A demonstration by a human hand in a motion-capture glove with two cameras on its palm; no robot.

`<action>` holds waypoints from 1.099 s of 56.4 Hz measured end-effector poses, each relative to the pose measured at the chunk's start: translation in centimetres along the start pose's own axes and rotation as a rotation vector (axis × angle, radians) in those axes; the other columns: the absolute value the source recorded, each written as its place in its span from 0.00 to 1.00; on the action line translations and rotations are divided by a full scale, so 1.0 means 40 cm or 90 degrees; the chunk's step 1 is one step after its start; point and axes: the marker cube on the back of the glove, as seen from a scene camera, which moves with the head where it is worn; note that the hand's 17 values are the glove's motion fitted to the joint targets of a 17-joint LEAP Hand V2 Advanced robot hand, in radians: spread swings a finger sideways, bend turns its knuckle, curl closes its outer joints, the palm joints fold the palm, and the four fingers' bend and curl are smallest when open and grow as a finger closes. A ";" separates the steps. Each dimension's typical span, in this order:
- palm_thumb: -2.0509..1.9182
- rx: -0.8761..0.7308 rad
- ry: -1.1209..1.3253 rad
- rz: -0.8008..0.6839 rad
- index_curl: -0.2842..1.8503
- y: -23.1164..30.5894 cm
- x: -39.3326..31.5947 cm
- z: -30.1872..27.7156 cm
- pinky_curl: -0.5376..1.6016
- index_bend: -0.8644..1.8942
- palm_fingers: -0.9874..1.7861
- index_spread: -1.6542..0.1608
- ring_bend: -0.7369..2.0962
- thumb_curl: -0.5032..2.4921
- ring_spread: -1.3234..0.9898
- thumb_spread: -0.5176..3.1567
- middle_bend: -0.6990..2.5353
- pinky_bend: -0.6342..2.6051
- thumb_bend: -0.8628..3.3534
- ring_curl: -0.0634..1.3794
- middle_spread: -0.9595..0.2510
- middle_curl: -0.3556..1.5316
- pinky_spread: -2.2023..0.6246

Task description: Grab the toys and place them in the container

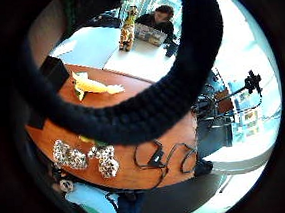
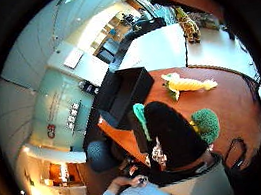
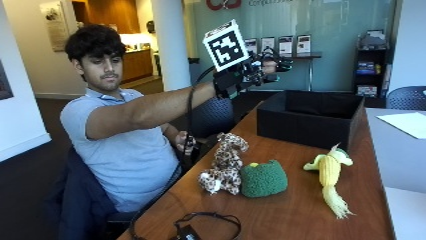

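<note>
My gloved right hand is raised high in the air, left of and above the black container, with its fingers relaxed and nothing in it. Three toys lie on the brown table: a spotted plush animal, a green plush touching it, and a yellow corn plush nearer the container. The little finger side palm view looks down on the corn plush and the spotted plush; a black strap hides most of the green one. The thumb side palm view shows the container, corn plush and green plush.
A black cable lies on the table's near end. A white table with a sheet of paper adjoins on the right. A giraffe toy stands on that white table, beside a laptop. The person's bare hand is down by their lap.
</note>
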 end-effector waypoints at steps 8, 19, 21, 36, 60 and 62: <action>0.51 -0.011 0.006 0.006 0.19 -0.003 0.000 0.030 0.33 0.42 0.39 0.77 0.32 0.18 0.53 0.40 0.27 0.36 0.20 0.07 0.74 0.22 0.79; 0.50 -0.021 0.033 0.013 0.22 -0.018 0.001 0.058 0.35 0.42 0.37 0.73 0.33 0.20 0.52 0.48 0.27 0.37 0.20 0.10 0.73 0.25 0.79; 0.50 -0.021 0.032 0.011 0.23 -0.020 -0.002 0.059 0.36 0.42 0.37 0.73 0.33 0.20 0.52 0.49 0.27 0.38 0.20 0.11 0.73 0.26 0.79; 0.50 -0.034 0.136 0.011 0.25 -0.066 0.002 0.086 0.38 0.42 0.36 0.72 0.33 0.21 0.52 0.51 0.27 0.38 0.19 0.14 0.73 0.29 0.80; 0.50 -0.250 0.086 0.035 0.27 -0.231 -0.070 0.594 0.39 0.39 0.34 0.72 0.33 0.22 0.52 0.51 0.27 0.39 0.19 0.18 0.73 0.31 0.80; 0.50 -0.272 0.095 0.030 0.28 -0.236 -0.076 0.638 0.40 0.38 0.33 0.72 0.33 0.22 0.52 0.51 0.27 0.39 0.19 0.18 0.73 0.32 0.80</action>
